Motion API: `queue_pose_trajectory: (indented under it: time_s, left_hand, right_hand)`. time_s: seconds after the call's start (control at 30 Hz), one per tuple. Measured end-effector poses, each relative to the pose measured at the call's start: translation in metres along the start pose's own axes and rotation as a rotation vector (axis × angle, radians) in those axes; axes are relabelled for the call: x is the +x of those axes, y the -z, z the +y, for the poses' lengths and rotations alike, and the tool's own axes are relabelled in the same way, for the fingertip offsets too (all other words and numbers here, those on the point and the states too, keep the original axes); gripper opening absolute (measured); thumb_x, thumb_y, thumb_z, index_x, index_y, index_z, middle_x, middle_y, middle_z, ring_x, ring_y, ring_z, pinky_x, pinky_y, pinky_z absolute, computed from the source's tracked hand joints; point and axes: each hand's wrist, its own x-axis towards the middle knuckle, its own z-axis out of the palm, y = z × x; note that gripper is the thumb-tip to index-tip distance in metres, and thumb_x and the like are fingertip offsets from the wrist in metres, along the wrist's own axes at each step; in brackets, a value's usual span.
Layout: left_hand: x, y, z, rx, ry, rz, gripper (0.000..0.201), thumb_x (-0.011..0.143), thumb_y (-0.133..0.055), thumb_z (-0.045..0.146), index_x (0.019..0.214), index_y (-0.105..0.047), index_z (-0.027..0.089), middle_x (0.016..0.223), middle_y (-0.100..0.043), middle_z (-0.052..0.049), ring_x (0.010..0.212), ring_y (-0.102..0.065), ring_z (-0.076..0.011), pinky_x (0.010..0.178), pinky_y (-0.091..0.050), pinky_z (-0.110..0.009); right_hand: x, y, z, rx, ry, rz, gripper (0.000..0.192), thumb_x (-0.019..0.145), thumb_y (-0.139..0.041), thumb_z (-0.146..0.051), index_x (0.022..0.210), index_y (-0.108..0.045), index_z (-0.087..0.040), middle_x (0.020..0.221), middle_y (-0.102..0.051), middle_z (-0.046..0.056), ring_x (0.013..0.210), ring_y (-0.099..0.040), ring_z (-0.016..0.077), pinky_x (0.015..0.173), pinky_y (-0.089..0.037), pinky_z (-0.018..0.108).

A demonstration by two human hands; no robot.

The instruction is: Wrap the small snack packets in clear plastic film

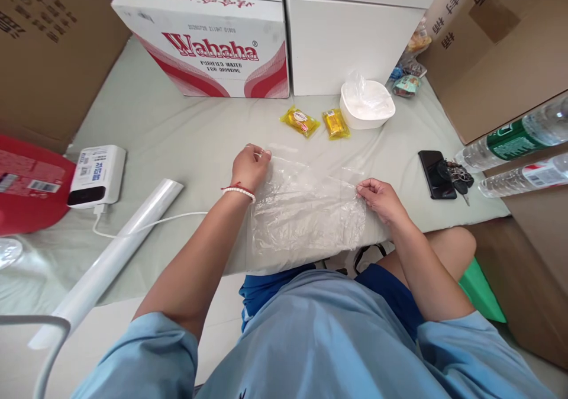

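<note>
Clear plastic bag (306,209) lay flat on pale green sheet (177,132), at near edge. Both forearms reached forward over lap. Left hand (249,167) curled at bag's far-left corner, right hand (380,200) at bag's right edge. Beyond bag: two yellow snack packets (317,122), white bowl (367,106), Wahaha carton (208,44). Right of bag: black phone (435,174) with keys (458,174). Left of bag: plastic roll (115,257). Nothing blocked bag. Both hands pinched bag's edges, fingers closed on film

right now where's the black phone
In the head view the black phone lies on the right of the pale cloth, beside a bunch of keys, past the right hand.
</note>
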Motion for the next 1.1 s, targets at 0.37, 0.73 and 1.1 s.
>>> queue_pose_trajectory:
  time_s: [0.37,0.73,1.1]
  left_hand:
    - [-0.08,-0.014,0.013,0.477,-0.356,-0.15,0.038,0.1,-0.043,0.033,0.126,-0.066,0.017,0.141,-0.063,-0.016,0.141,-0.048,-0.0329,0.117,-0.033,-0.054]
    - [-0.061,-0.021,-0.004,0.581,-0.357,-0.247,0.06,0.106,-0.027,0.046,0.159,-0.04,0.022,0.171,-0.029,-0.011,0.16,-0.024,-0.0281,0.127,-0.01,-0.063]
    - [-0.066,-0.021,-0.019,0.572,-0.309,-0.203,0.065,0.105,-0.025,0.048,0.164,-0.028,0.019,0.172,-0.027,-0.011,0.16,-0.023,-0.0277,0.127,-0.003,-0.064]
  right_hand:
    - [0.029,-0.002,-0.007,-0.353,0.204,0.073,0.028,0.081,-0.07,-0.047,0.088,-0.07,-0.02,0.082,-0.067,0.002,0.068,-0.053,0.0151,0.069,-0.043,0.03]
    - [-0.03,-0.029,-0.012,-0.8,0.643,0.095,0.047,0.102,-0.049,-0.042,0.142,-0.059,-0.02,0.142,-0.059,0.018,0.118,-0.064,0.0322,0.103,-0.052,0.05]
    - [-0.065,0.037,0.048,-1.115,0.577,0.058,0.058,0.106,-0.041,-0.045,0.159,-0.041,-0.02,0.162,-0.042,0.02,0.149,-0.04,0.0373,0.119,-0.037,0.063]
